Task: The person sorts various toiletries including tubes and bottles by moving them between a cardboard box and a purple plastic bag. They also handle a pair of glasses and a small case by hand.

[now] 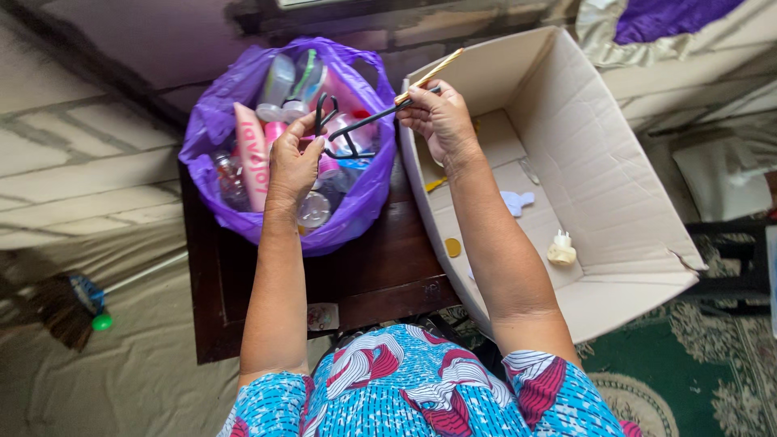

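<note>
A purple plastic bag (218,121) full of bottles and tubes sits on a dark wooden table (380,267). My left hand (291,166) is over the bag, gripping the looped end of a black scissor-like tool (356,125). My right hand (441,117) grips the tool's other end together with a thin gold stick (429,77), right above the bag's edge and the box wall. A pink tube (252,158) stands in the bag beside my left hand.
An open cardboard box (615,210) at the right holds a few small items, among them a small cream bottle (561,249). A broom (69,303) lies on the cloth-covered floor at the left. A green patterned rug (680,364) lies at the lower right.
</note>
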